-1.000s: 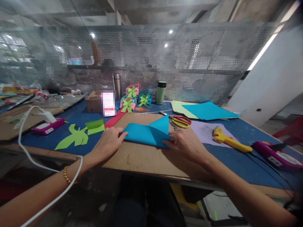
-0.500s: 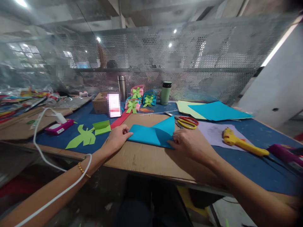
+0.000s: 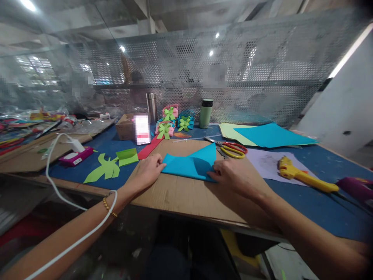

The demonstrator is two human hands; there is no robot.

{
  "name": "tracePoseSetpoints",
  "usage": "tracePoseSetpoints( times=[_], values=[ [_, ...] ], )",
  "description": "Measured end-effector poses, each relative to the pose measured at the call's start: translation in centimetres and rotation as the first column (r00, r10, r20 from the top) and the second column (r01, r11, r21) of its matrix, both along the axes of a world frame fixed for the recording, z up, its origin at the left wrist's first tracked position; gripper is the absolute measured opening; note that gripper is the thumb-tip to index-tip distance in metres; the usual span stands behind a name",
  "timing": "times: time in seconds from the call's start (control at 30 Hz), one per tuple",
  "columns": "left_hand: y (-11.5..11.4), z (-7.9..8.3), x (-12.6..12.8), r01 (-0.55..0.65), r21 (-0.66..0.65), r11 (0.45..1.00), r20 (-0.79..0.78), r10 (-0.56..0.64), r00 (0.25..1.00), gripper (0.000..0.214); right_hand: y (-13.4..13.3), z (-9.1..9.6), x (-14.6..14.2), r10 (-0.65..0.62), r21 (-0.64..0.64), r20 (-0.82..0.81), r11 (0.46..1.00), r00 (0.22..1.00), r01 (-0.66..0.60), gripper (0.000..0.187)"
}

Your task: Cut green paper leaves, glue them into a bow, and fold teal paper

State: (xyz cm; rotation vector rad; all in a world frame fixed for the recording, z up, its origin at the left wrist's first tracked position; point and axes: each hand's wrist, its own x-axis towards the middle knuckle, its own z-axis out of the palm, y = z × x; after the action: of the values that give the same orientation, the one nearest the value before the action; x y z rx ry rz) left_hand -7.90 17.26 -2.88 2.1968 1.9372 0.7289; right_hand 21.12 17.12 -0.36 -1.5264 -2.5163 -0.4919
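A folded sheet of blue paper (image 3: 186, 165) lies on a piece of brown cardboard (image 3: 186, 198) at the table's front. My left hand (image 3: 150, 169) pinches its left edge between thumb and fingers. At the opposite end, my right hand (image 3: 229, 173) grips the lower right corner, fingers curled. The paper's right side rises in a raised, pointed flap, while the left part lies flatter. Just beyond my right hand are scissors (image 3: 233, 151) with red and yellow handles.
A yellow glue gun (image 3: 305, 177) rests on lilac paper at right. Blue and green sheets (image 3: 274, 135) lie behind it. Green paper cut-outs (image 3: 106, 169) and a purple power strip (image 3: 76, 156) are at left. Behind stand a phone (image 3: 142, 130), bow-topped paper pieces (image 3: 165, 130) and a green tumbler (image 3: 206, 114).
The view has shifted slightly, so everything sits a little further right. Both hands keep their hold on the blue paper, and its fold looks almost the same.
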Motion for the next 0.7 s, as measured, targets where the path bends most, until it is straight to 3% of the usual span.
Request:
tracePoseSetpoints(
  times=[0.33, 0.7],
  values=[
    [0.3, -0.2, -0.2, -0.02, -0.026, 0.999, -0.07, 0.019, 0.997, 0.014, -0.8, 1.4, -0.8, -0.078, -0.023, 0.016, 0.997, 0.997, 0.078, 0.035],
    [2.0, -0.9, -1.3, 0.032, -0.067, 0.997, -0.156, -0.042, 0.987, 0.02, 0.4, -0.9, 0.5, 0.022, -0.116, -0.067, 0.993, 0.997, -0.03, 0.034]
  ],
)
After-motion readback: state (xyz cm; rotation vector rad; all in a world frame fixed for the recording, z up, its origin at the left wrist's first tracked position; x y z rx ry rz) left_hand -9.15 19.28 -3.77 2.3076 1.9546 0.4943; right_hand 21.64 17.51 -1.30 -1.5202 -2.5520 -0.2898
